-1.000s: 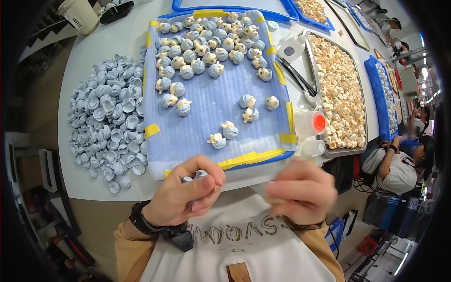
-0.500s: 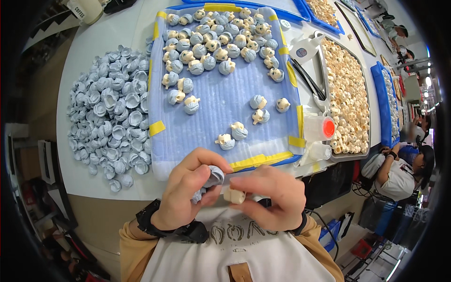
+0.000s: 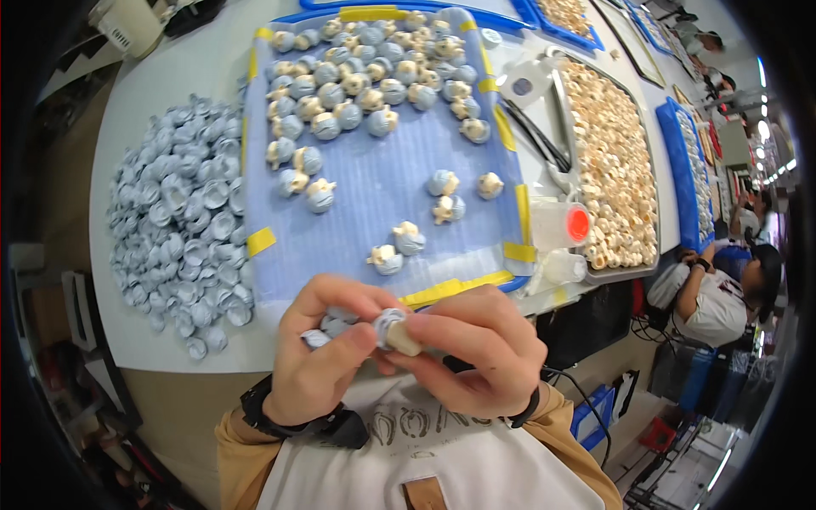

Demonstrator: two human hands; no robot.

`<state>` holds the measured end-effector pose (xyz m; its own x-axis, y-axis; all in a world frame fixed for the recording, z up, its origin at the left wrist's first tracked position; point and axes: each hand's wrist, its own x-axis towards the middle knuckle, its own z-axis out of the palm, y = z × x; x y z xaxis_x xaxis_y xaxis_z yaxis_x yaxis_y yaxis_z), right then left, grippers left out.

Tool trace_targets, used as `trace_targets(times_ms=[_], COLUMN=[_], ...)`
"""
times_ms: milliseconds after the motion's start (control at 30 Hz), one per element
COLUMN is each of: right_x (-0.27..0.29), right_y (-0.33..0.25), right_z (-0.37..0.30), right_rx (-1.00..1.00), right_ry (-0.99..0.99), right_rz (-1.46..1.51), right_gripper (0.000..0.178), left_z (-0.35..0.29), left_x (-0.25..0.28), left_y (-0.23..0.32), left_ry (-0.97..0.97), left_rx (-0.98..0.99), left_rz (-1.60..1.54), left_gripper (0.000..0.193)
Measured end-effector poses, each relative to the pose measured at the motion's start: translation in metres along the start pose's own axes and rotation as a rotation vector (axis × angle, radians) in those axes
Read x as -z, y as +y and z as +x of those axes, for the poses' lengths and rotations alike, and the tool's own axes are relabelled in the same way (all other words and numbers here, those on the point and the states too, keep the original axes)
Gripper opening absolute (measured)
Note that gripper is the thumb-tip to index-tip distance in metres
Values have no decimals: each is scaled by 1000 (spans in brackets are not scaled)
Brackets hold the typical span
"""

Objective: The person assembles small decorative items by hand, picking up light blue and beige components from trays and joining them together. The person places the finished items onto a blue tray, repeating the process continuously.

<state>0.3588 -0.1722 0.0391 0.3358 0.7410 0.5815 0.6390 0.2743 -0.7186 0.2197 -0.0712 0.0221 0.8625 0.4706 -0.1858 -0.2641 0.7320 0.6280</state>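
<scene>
Just in front of the table edge, my left hand [image 3: 327,348] grips a blue doll hair shell [image 3: 389,326] between thumb and fingers, with more blue shells [image 3: 327,327] tucked in its palm. My right hand [image 3: 480,348] pinches a cream doll face piece [image 3: 401,340], which touches the hair shell; how deep it sits inside is hidden by my fingers. Beyond my hands lies the blue tray [image 3: 365,200] lined with translucent sheet, bearing several joined doll heads [image 3: 409,238], denser toward its far end. A heap of blue hair shells [image 3: 183,212] spreads left of the tray.
Right of the tray, a metal tray [image 3: 614,274] holds many cream face pieces. Between them are black tweezers [image 3: 537,134], a bottle with a red top [image 3: 565,224] and a clear container [image 3: 563,267]. Another person [image 3: 705,293] sits at the far right.
My hands have come together, and the cream face piece now meets the blue hair shell. The whole scene has shifted slightly left in view.
</scene>
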Motion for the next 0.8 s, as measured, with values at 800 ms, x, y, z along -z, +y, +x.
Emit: trace_targets(times_ms=[800], right_x=[138], right_y=[21], right_z=[38], right_rx=[-282], right_ry=[-266], right_rz=[-713], right_gripper=[20], left_z=[-5], left_x=[-3], left_y=[10], left_ry=[148], left_rx=[-131], left_rz=[227], left_gripper=[44])
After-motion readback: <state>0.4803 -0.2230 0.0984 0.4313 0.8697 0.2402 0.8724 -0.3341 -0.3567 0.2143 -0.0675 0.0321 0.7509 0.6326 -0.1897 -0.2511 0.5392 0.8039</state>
